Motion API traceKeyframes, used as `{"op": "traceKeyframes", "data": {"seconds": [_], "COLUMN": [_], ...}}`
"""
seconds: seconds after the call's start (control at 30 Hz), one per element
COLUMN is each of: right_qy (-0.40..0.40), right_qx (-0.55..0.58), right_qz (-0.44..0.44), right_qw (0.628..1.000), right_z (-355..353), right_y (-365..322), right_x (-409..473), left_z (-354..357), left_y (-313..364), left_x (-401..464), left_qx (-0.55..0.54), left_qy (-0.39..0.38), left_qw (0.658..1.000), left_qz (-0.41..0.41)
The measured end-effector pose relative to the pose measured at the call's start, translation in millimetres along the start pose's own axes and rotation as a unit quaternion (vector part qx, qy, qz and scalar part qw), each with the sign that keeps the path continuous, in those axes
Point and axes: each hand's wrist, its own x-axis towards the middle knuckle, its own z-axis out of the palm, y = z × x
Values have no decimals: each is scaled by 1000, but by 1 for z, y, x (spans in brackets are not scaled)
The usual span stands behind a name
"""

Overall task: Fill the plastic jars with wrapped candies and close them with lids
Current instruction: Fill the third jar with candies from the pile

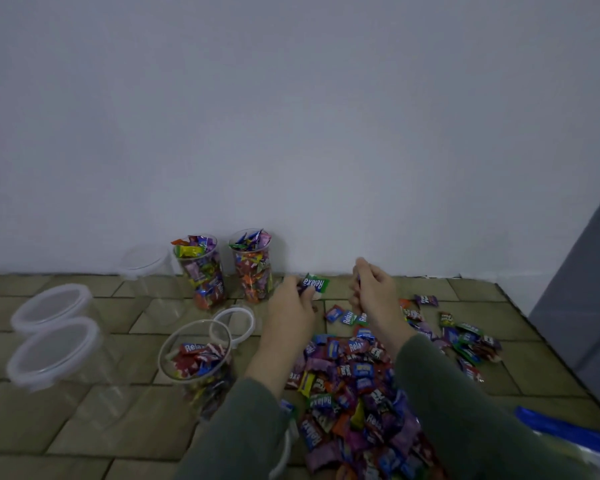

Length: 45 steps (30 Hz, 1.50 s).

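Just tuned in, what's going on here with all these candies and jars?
A person is filling plastic jars with wrapped candies on a tiled floor. The left hand pinches a green-wrapped candy; the right hand grips something small. Two full jars stand lidless by the wall, a part-filled open jar sits near the candy pile, and three empty jars wear lids.

Dim, flat, soft-focus light with bowed wide-angle edges.

Both arms wear long olive-green sleeves (465,410) ending at bare wrists.
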Motion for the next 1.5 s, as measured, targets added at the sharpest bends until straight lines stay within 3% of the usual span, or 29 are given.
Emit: {"op": "traceKeyframes", "data": {"seconds": [0.4, 0.77, 1.13, 1.23, 1.37, 1.5], "right_qy": [-28, 55, 147, 133, 117, 105], "right_qx": [175, 287, 251, 249, 215, 156], "right_qz": [42, 5, -31, -36, -44, -55], "right_qw": [983, 956, 956, 959, 968, 981], "right_z": [88, 176, 193, 194, 192, 192], "right_y": [-36, -30, -12, -11, -7, -3], "right_x": [-67, -107, -115, -117, -116, -114], "left_z": [-103, -141, -138, -141, -141, -126], "left_y": [-23, -94, -113, -112, -114, -122], "left_x": [-23, -35, -38, -39, -44, -50], "left_qx": [-27, -71, -136, -191, -280, -370], "left_qy": [81, 35, 14, 12, -6, 51], "left_qw": [988, 985, 966, 949, 934, 922], "left_qz": [129, 152, 219, 250, 220, 104]}}
